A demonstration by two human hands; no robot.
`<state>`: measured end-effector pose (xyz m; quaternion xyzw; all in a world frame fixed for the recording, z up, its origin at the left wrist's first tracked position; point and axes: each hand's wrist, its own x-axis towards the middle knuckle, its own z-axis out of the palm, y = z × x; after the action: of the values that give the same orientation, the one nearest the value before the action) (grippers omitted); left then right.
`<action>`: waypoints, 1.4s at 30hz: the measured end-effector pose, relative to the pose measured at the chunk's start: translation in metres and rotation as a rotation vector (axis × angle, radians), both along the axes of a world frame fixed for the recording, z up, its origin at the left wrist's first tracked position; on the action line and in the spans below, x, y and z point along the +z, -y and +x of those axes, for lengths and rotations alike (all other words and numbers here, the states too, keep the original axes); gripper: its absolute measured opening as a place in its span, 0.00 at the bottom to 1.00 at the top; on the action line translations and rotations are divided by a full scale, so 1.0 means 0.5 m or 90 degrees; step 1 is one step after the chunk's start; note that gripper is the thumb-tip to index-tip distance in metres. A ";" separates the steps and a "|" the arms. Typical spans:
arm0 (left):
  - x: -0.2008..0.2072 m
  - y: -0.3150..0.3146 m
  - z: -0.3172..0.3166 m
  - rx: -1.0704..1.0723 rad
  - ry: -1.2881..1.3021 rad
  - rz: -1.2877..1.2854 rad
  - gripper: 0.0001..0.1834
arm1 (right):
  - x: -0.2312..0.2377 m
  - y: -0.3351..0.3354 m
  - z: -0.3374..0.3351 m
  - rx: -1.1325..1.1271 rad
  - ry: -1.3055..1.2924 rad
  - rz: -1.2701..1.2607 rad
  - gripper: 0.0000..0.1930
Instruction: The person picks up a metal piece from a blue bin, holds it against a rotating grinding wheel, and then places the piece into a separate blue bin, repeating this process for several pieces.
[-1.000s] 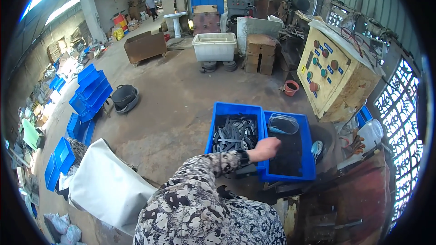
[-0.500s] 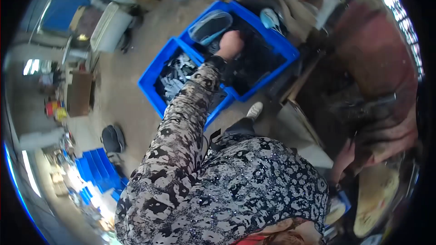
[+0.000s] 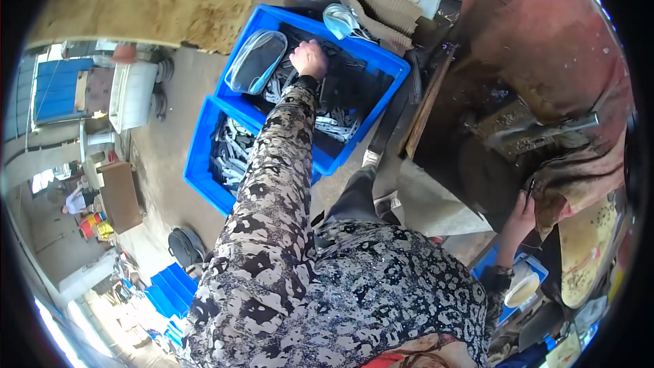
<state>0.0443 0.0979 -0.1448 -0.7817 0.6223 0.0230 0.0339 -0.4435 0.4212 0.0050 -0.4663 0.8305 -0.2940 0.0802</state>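
My left hand [image 3: 310, 60] reaches far forward into a blue plastic bin [image 3: 403, 76], its fingers curled down among flat, narrow grey metal pieces [image 3: 334, 125]. Whatever those fingers hold is hidden beneath the hand. Just left of it, a clear plastic case [image 3: 257, 61] leans in the bin's corner. A second blue bin [image 3: 197, 157], with similar metal pieces [image 3: 235, 150], adjoins at the near left. Over on the right, my right hand [image 3: 522, 217] is closed beside a reddish-brown cloth [image 3: 579, 184]. A slim dark piece [image 3: 531, 189] juts from its fingertips.
A pale blue face mask [image 3: 340, 22] hangs at the bin's far rim. Brown cardboard [image 3: 150, 0] covers the far left. At right, a wood-edged work surface [image 3: 428, 105] carries a metal bar [image 3: 545, 133]. Blue trays [image 3: 172, 287] and a dark bag [image 3: 185, 245] are at lower left.
The view has shifted, bringing the bins lower left and more cardboard into sight. My left hand stays in the same bin, near the clear case. My right hand shows more plainly.
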 end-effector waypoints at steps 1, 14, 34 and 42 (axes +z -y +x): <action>-0.005 0.014 -0.008 -0.003 -0.002 0.000 0.15 | 0.001 0.008 0.000 -0.008 0.007 0.008 0.14; 0.004 -0.007 0.017 -0.066 -0.018 0.001 0.18 | -0.001 0.008 0.005 -0.026 0.026 0.006 0.16; 0.102 -0.152 0.067 0.402 -1.119 -0.110 0.21 | -0.024 0.062 -0.042 0.049 0.010 0.008 0.15; 0.057 -0.194 0.011 0.536 -1.369 -0.198 0.23 | -0.025 0.055 -0.039 0.067 0.047 -0.030 0.16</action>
<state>0.0496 0.1950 -0.1161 -0.4995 0.0175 0.6070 -0.6179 -0.4630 0.3936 -0.0077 -0.4999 0.7943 -0.3255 0.1150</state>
